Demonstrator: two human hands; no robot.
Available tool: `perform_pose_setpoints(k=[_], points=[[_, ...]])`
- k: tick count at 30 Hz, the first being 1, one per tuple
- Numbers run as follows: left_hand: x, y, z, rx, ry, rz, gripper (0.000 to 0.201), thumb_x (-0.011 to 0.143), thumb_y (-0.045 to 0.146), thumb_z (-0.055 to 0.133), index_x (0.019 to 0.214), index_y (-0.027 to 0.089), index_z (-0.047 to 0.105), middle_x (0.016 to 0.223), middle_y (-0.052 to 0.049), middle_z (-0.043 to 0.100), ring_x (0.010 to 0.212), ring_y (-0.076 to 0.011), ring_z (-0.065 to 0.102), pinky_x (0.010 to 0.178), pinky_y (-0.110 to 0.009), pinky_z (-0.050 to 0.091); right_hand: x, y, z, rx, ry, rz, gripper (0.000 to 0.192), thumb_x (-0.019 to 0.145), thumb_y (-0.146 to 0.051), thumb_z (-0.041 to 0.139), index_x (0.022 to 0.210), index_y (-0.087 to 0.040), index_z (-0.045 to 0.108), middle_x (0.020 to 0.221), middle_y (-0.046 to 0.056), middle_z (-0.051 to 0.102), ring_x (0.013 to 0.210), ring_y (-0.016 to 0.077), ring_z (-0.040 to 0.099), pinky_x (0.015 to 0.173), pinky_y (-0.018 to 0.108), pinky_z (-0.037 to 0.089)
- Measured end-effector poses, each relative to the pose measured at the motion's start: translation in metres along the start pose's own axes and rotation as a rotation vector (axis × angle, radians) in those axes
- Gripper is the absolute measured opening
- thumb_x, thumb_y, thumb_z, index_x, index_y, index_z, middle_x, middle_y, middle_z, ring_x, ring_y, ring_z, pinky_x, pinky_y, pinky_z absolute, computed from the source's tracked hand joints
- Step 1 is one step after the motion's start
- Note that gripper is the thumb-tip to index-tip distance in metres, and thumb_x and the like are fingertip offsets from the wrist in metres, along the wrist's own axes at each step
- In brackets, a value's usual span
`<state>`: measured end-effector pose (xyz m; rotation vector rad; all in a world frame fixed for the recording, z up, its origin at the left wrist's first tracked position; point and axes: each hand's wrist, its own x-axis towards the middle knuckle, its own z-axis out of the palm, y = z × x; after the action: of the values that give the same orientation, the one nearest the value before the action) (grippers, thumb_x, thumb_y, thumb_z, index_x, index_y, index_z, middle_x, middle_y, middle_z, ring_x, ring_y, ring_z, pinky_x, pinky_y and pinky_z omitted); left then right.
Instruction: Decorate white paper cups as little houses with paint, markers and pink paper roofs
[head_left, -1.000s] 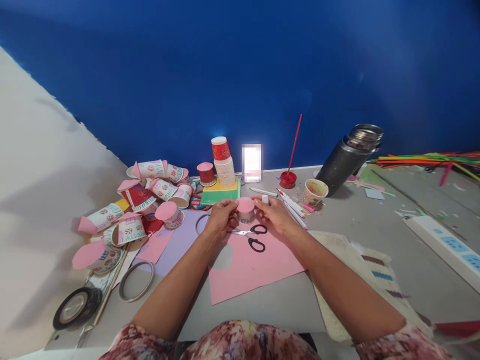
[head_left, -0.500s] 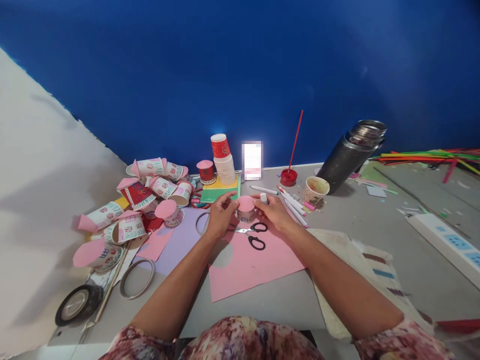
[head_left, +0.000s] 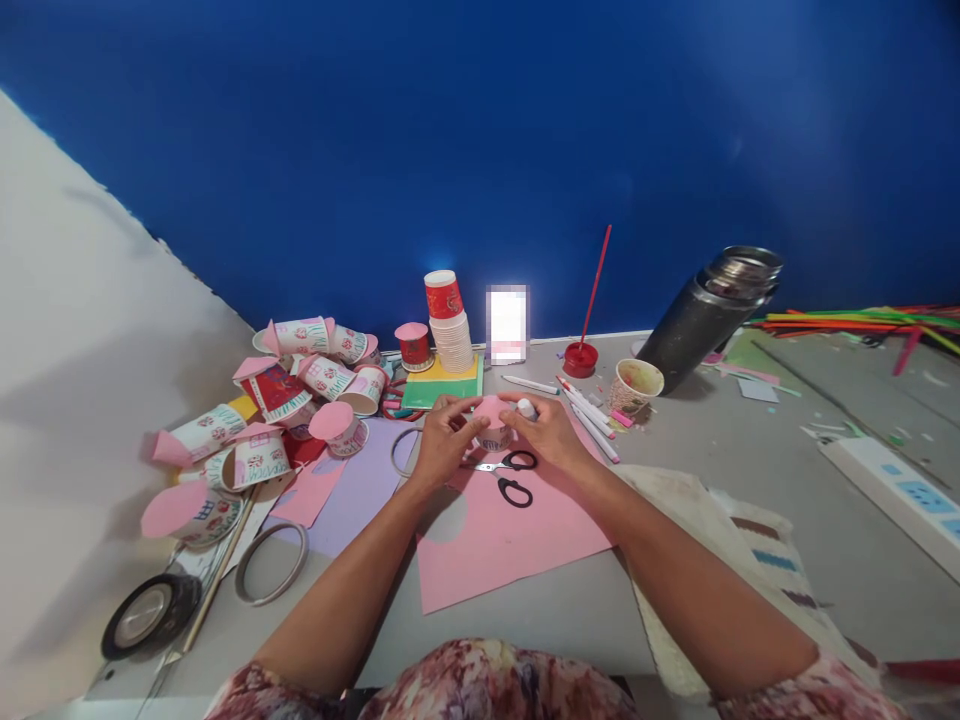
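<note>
Between my hands a paper cup (head_left: 494, 440) stands upside down with a round pink paper piece (head_left: 490, 409) on top. My left hand (head_left: 452, 437) grips it from the left, thumb on the near edge of the pink piece and fingers behind it. From the right, my right hand (head_left: 551, 432) presses the same piece with thumb and fingertips. A white tube that looks like a glue stick (head_left: 527, 408) is also tucked in the right hand's fingers. Black-handled scissors (head_left: 510, 475) lie open just in front of the cup, on a pink sheet (head_left: 502, 560).
Decorated paper cups (head_left: 259, 455) are heaped on the left. A cup stack (head_left: 452, 340) stands behind my hands. Markers (head_left: 592, 420), a used paper cup (head_left: 636, 385) and a dark flask (head_left: 701, 320) are to the right, with a cloth (head_left: 682, 530) nearer me. Tape rolls (head_left: 271, 565) lie front left.
My fingers have closed in over the pink piece, and both thumbs now press on its near edge. The whole view has shifted slightly.
</note>
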<state>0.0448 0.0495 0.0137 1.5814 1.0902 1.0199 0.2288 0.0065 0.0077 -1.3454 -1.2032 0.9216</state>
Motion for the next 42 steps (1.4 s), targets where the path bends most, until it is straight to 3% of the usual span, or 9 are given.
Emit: perform_pose_setpoints(k=[9,12,16,21,26,33,42], points=[[-0.002,-0.001,0.001,-0.017,0.028,0.036,0.03,0.079,0.034,0.08,0.108,0.027,0.082,0.099,-0.003,0.057,0.069,-0.0119,0.056,0.055,-0.023,0.052,-0.002,0.003,0.0,-0.014,0.031,-0.025,0.04,0.082,-0.043,0.074,0.113,-0.019,0.081,0.096,0.006,0.078,0.085,0.0229,0.068,0.08,0.036,0.055],[-0.001,0.001,0.0,0.06,0.004,0.079,0.046,0.075,0.031,0.082,0.121,0.029,0.077,0.111,-0.004,0.056,0.08,-0.0131,0.057,0.07,-0.026,0.055,-0.001,0.002,-0.003,-0.025,0.075,-0.032,0.043,0.082,-0.043,0.074,0.118,-0.019,0.079,0.1,0.008,0.078,0.088,0.0239,0.068,0.08,0.037,0.055],[0.002,0.001,0.0,0.148,-0.112,0.105,0.065,0.071,0.032,0.088,0.133,0.029,0.07,0.127,-0.007,0.055,0.09,-0.0154,0.059,0.08,-0.029,0.055,0.0,0.003,-0.005,-0.039,0.045,-0.044,0.044,0.081,-0.042,0.075,0.119,-0.019,0.08,0.098,0.008,0.078,0.083,0.0225,0.068,0.078,0.036,0.055],[0.004,-0.004,0.0,0.189,-0.176,0.18,0.058,0.075,0.027,0.084,0.132,0.028,0.07,0.136,-0.008,0.06,0.106,-0.0217,0.063,0.088,-0.033,0.054,-0.001,0.008,0.0,-0.046,-0.048,-0.044,0.05,0.081,-0.043,0.075,0.124,-0.018,0.078,0.084,0.004,0.077,0.068,0.019,0.065,0.066,0.033,0.055],[0.003,-0.008,0.0,0.187,-0.149,0.204,0.046,0.082,0.025,0.076,0.128,0.028,0.073,0.136,-0.01,0.064,0.112,-0.0246,0.064,0.091,-0.037,0.054,-0.002,0.006,0.001,-0.055,-0.068,-0.042,0.05,0.084,-0.043,0.073,0.126,-0.017,0.076,0.091,0.007,0.079,0.075,0.0215,0.071,0.069,0.033,0.057],[0.003,-0.013,0.002,0.209,-0.139,0.232,0.045,0.083,0.025,0.074,0.128,0.027,0.073,0.135,-0.01,0.064,0.12,-0.0267,0.062,0.094,-0.039,0.054,-0.003,0.006,0.0,-0.074,-0.054,-0.05,0.044,0.084,-0.038,0.073,0.124,-0.02,0.077,0.103,0.007,0.081,0.081,0.0234,0.073,0.076,0.037,0.059],[0.003,-0.019,0.003,0.194,-0.124,0.273,0.047,0.083,0.022,0.075,0.129,0.032,0.072,0.133,-0.009,0.066,0.12,-0.0278,0.063,0.096,-0.043,0.055,-0.007,0.002,0.0,-0.049,-0.056,-0.014,0.045,0.082,-0.04,0.074,0.123,-0.021,0.078,0.099,0.006,0.08,0.078,0.0235,0.073,0.066,0.034,0.059]])
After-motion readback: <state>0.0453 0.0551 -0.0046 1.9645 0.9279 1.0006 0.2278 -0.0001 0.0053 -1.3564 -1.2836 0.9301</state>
